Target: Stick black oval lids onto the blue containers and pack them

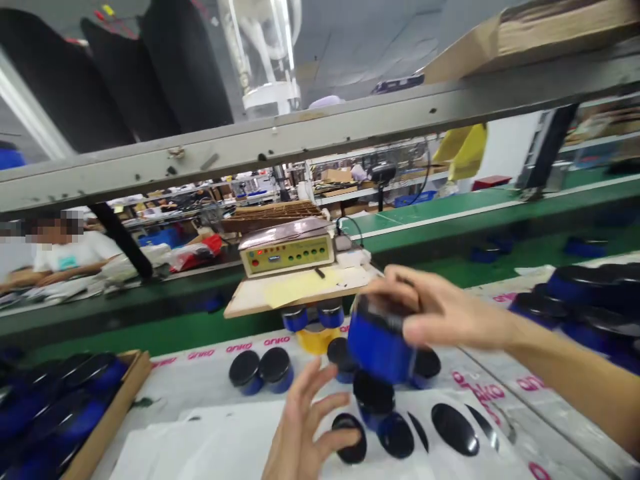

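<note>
My right hand (440,310) grips a blue round container with a black top (377,350), lifted above the work surface and a little blurred. My left hand (310,420) holds nothing; its fingers are apart, to the lower left of that container. Just beyond its fingertips, black oval discs (455,429) lie on white sheets (200,447). Under the raised container stands another blue container (374,397), partly covered. Two more blue containers with black tops (275,369) sit side by side to the left of my hands.
A cardboard tray (107,420) of blue containers is at the left, with more blue containers (595,313) at the right. An instrument box (287,247) rests on a wooden board. Behind runs a green conveyor (425,223); a metal shelf beam (300,127) crosses overhead. A person sits far left.
</note>
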A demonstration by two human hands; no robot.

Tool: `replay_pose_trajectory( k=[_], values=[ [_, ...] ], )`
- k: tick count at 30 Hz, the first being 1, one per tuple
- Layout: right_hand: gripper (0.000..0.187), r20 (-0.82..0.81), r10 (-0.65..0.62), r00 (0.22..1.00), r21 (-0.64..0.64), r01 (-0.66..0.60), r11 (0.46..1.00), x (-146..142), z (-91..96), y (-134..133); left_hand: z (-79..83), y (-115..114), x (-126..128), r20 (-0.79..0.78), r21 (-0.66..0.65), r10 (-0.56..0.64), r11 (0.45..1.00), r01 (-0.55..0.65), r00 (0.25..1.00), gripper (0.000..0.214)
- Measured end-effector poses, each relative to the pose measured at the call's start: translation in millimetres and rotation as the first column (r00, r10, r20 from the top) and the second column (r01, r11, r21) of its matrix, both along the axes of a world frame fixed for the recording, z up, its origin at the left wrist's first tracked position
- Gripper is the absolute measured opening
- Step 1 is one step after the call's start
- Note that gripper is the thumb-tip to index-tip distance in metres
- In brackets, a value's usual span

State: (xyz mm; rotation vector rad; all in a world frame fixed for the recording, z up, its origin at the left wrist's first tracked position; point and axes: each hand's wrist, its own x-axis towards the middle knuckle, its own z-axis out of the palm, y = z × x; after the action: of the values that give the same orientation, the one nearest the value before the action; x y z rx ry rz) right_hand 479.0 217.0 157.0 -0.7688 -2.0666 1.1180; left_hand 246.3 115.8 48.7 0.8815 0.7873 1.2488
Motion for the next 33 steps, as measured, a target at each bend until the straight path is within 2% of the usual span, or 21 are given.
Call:
replay_pose_trajectory(
  k=[1, 2, 3, 5, 7, 9, 12, 15, 17, 20, 23, 24, 25, 26, 28, 29, 30, 31, 33],
  values=[
    [0.039, 0.068, 0.117, 0.991, 0.016, -0.119, 0.993, -18.0, 1.6, -20.3, 10.8, -2.8, 3.5, 0.177, -0.097, -0.08, 0.99, 0.098, 0.981, 0.051],
    [0.034, 0.16, 0.152, 0.975, 0.078, -0.166, 0.983, -32.9, 1.9, -37.2, 18.2, -6.1, 5.1, 0.301, -0.148, -0.146, 0.969, 0.197, 0.942, 0.055],
    [0.028, 0.248, 0.129, 0.96, 0.161, -0.173, 0.972, -44.5, 1.1, -50.3, 22.4, -9.9, 4.8, 0.387, -0.172, -0.182, 0.949, 0.264, 0.904, 0.057],
    [0.017, 0.333, -0.031, 0.942, 0.378, -0.103, 0.92, -58.4, -3.1, -66.2, 23.4, -19.6, -1.3, 0.457, -0.182, -0.18, 0.94, 0.29, 0.871, 0.058],
    [0.026, 0.342, -0.136, 0.93, 0.508, -0.061, 0.859, -63.8, -9.7, -73.9, 19.5, -29.6, -11.0, 0.484, -0.197, -0.098, 0.956, 0.217, 0.87, 0.053],
    [0.03, 0.383, -0.119, 0.916, 0.537, -0.116, 0.836, -65.9, -17.2, -80.2, 14.5, -36.8, -19.1, 0.49, -0.223, -0.016, 0.964, 0.143, 0.871, 0.05],
    [0.024, 0.423, -0.07, 0.903, 0.593, -0.217, 0.775, -70.1, -27.3, -91.1, 7.6, -40.6, -21.4, 0.467, -0.307, 0.133, 0.952, 0.019, 0.874, 0.049],
    [0.027, 0.352, -0.12, 0.928, 0.704, -0.179, 0.687, -75.5, -33.4, -98.5, 2.2, -40.3, -14.4, 0.397, -0.348, 0.263, 0.93, -0.121, 0.879, 0.056],
    [0.028, 0.336, -0.151, 0.93, 0.733, -0.157, 0.662, -77.9, -35.6, -100.7, 0.6, -40.2, -9.2, 0.322, -0.296, 0.278, 0.938, -0.183, 0.905, 0.061],
    [0.028, 0.363, -0.211, 0.908, 0.772, -0.166, 0.613, -78.7, -39.6, -103.4, 1.5, -40.7, -5.3, 0.143, -0.12, 0.315, 0.946, -0.3, 0.938, 0.064],
    [0.03, 0.334, -0.33, 0.883, 0.852, -0.133, 0.507, -77.0, -45.0, -106.5, 2.3, -42.2, -4.9, -0.096, 0.128, 0.419, 0.905, -0.406, 0.903, 0.066],
    [0.031, 0.324, -0.35, 0.879, 0.861, -0.121, 0.494, -75.9, -46.4, -106.9, 1.8, -42.9, -5.1, -0.161, 0.197, 0.441, 0.891, -0.41, 0.883, 0.068],
    [0.03, 0.327, -0.345, 0.88, 0.852, -0.117, 0.51, -74.5, -47.4, -106.5, 0.8, -43.7, -5.4, -0.217, 0.249, 0.45, 0.884, -0.396, 0.867, 0.071],
    [0.029, 0.355, -0.31, 0.882, 0.815, -0.13, 0.564, -72.8, -48.1, -105.2, -0.5, -44.3, -5.9, -0.267, 0.288, 0.454, 0.88, -0.379, 0.85, 0.074],
    [0.024, 0.44, -0.192, 0.877, 0.652, -0.166, 0.74, -69.1, -49.5, -100.1, -3.1, -44.6, -7.5, -0.37, 0.385, 0.493, 0.853, -0.354, 0.787, 0.079],
    [0.021, 0.471, -0.125, 0.873, 0.542, -0.175, 0.822, -67.3, -50.9, -96.8, -3.8, -44.2, -8.7, -0.426, 0.463, 0.541, 0.819, -0.339, 0.725, 0.08],
    [0.018, 0.479, -0.072, 0.875, 0.445, -0.171, 0.879, -65.5, -53.2, -93.6, -4.0, -43.4, -10.0, -0.477, 0.561, 0.609, 0.766, -0.313, 0.634, 0.079],
    [0.016, 0.473, -0.045, 0.88, 0.377, -0.155, 0.913, -63.8, -56.6, -90.8, -3.5, -42.3, -11.1, -0.51, 0.667, 0.686, 0.696, -0.264, 0.52, 0.077],
    [0.016, 0.432, -0.042, 0.901, 0.339, -0.118, 0.933, -60.8, -65.6, -87.8, -0.7, -40.0, -12.4, -0.48, 0.844, 0.827, 0.526, -0.105, 0.292, 0.068]
  ],
)
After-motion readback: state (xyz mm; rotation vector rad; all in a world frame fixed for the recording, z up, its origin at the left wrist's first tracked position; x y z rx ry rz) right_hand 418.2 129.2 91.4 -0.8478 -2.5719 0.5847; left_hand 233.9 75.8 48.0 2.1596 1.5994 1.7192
